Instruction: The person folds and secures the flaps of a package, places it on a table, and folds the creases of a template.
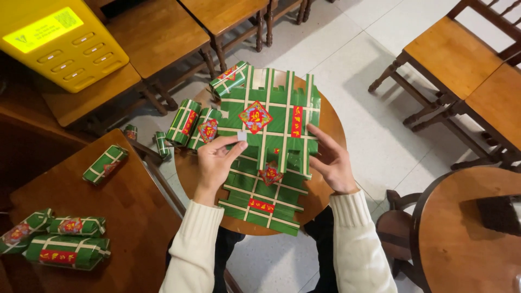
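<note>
A flat green cardboard sheet (271,157), printed with cream bands and red-and-yellow patches, lies unfolded on a small round wooden stool (331,122). My left hand (213,163) rests at the sheet's left edge and pinches a tiny white piece (242,135) between thumb and forefinger. My right hand (332,161) lies at the sheet's right edge with fingers spread, touching it. Several folded green boxes (191,120) of the same print sit at the stool's upper left.
More green boxes (65,241) lie on a wooden table at lower left, one more box (105,164) farther up. A yellow machine (59,40) stands top left. Wooden chairs (453,51) and a round table (467,228) stand on the right.
</note>
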